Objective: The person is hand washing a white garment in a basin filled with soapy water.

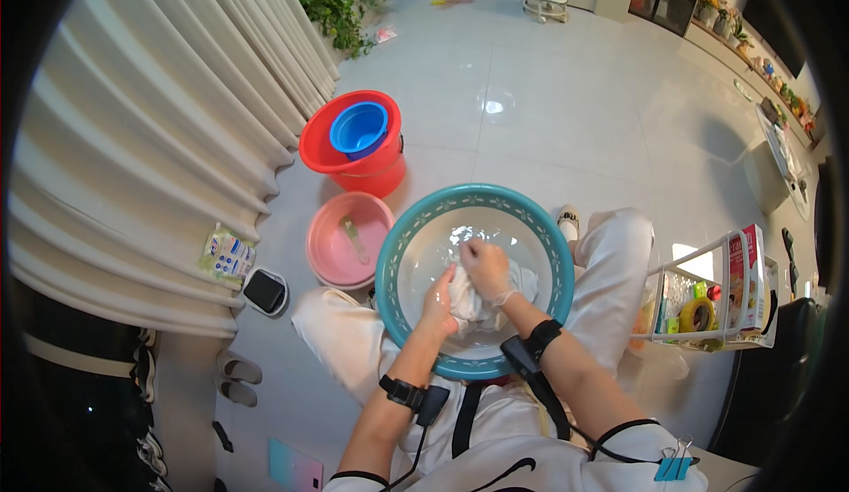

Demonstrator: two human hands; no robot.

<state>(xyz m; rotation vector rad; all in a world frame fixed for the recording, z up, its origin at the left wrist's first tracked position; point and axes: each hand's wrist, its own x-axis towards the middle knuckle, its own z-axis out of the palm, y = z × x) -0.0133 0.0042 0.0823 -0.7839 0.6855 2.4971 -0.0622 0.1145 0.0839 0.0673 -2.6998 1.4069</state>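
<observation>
A large basin [386, 266] with a teal, leaf-patterned rim and a white inside stands between my knees, with water in it. Bunched white cloth [478, 309] lies in the basin, under and between my hands. My left hand [439, 302] grips the cloth from its left side, thumb uppermost. Curled into a fist, my right hand [488, 271] presses on the cloth's upper part; its palm side is hidden. Both wrists bear black straps with small devices.
Left of the basin are nested pink basins [320, 257] with a pale green brush-like tool [355, 240]. Behind them stands a red bucket [371, 176] holding blue basins [361, 129]. A white rack [694, 337] with tape and boxes is on the right. A curtain [177, 138] hangs left.
</observation>
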